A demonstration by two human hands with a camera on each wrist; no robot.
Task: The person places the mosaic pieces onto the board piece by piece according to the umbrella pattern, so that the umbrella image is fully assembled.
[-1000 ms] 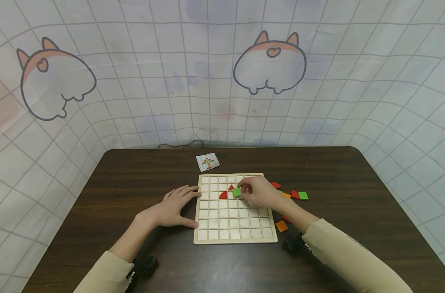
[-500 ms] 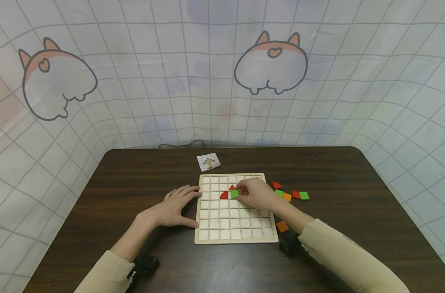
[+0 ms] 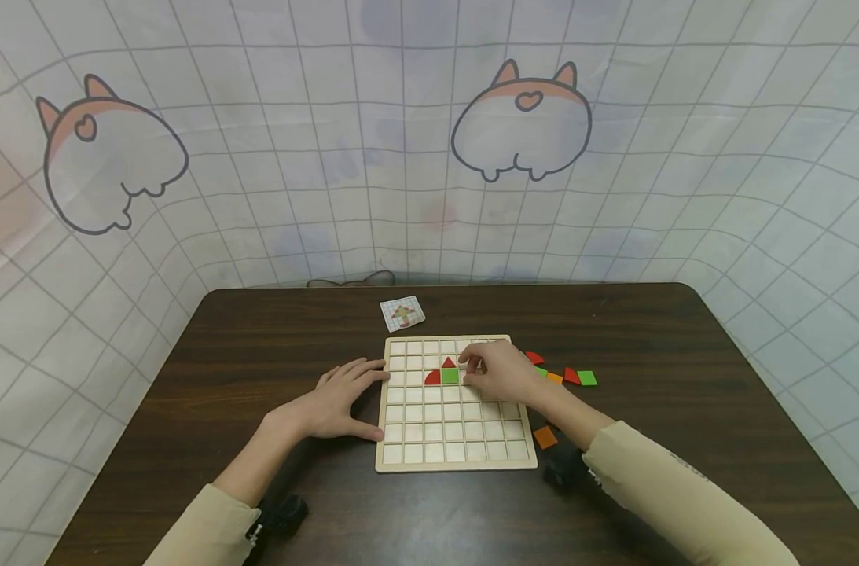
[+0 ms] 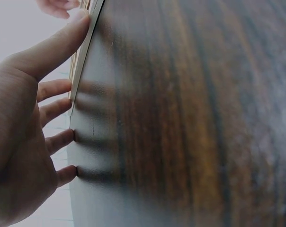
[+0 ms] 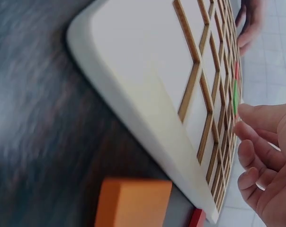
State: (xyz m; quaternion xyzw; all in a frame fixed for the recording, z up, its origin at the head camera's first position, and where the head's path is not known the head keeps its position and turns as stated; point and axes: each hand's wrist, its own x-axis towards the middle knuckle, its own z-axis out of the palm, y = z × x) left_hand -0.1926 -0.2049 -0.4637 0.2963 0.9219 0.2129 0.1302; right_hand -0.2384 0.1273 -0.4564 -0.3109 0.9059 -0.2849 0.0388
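Observation:
A pale wooden grid board [image 3: 432,451] lies flat on the dark table. In it sit a red triangle tile [image 3: 448,363], a red quarter-circle tile [image 3: 433,378] and, between and below them, a green square tile [image 3: 449,376]. My right hand [image 3: 501,373] hovers just right of the green tile, fingers loosely bent and a small gap from it. Nothing shows between thumb and forefinger in the right wrist view. With spread fingers, my left hand [image 3: 332,401] touches the board's left edge; its thumb [image 4: 62,45] rests on the rim in the left wrist view.
Several loose tiles lie right of the board, among them an orange square [image 3: 545,438], a red quarter-circle [image 3: 571,376] and a green square [image 3: 587,378]. A small pattern card [image 3: 402,314] lies behind the board. A patterned curtain [image 3: 429,157] surrounds the table [image 3: 210,354].
The green square moved left and down into a cell beside the red quarter-circle. My right hand let go of it and drew slightly right. The left hand stays put.

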